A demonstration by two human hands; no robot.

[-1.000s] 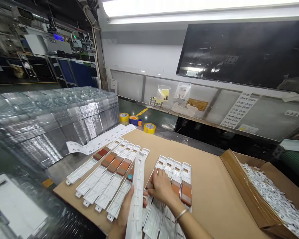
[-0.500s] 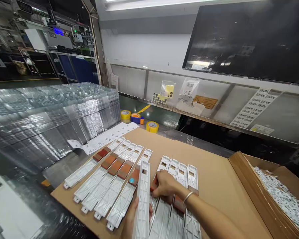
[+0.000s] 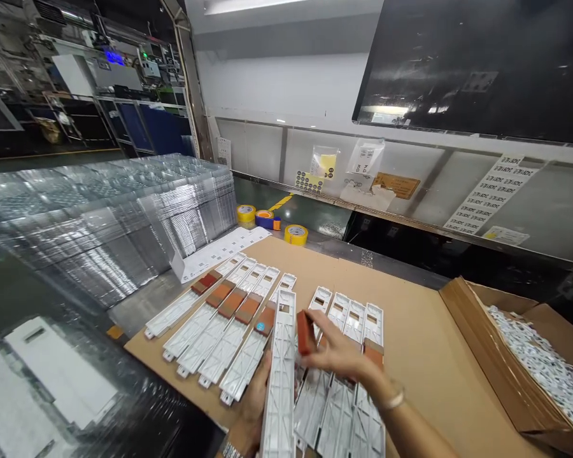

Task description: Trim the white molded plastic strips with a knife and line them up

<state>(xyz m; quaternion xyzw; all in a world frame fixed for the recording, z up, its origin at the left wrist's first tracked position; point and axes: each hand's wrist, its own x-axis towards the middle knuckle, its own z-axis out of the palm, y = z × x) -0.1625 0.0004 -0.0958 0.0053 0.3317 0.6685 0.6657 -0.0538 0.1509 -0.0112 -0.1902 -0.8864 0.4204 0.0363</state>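
My left hand (image 3: 256,389) grips a long white ribbed plastic strip (image 3: 281,375) with a square window near its far end, tilted up off the cardboard. In the fingers of my right hand (image 3: 337,350) is a reddish-brown block (image 3: 305,333), raised just right of that strip. To the left lies a row of similar white strips (image 3: 191,343), each with a brown block (image 3: 232,303) across it; one block carries a blue round sticker (image 3: 260,326). More white strips (image 3: 374,316) lie on the right, partly hidden under my right hand and forearm.
Cardboard (image 3: 410,343) covers the bench. At right stands a carton (image 3: 487,362) of small white parts. Stacked clear plastic trays (image 3: 186,210) rise at left, above wrapped white panels (image 3: 62,369). Tape rolls (image 3: 296,235) and a printed label sheet (image 3: 224,249) lie at the back.
My right hand has lifted the reddish-brown block up from among the right-hand strips, and it now shows beside the held strip. My left hand still holds that strip. The view has shifted slightly.
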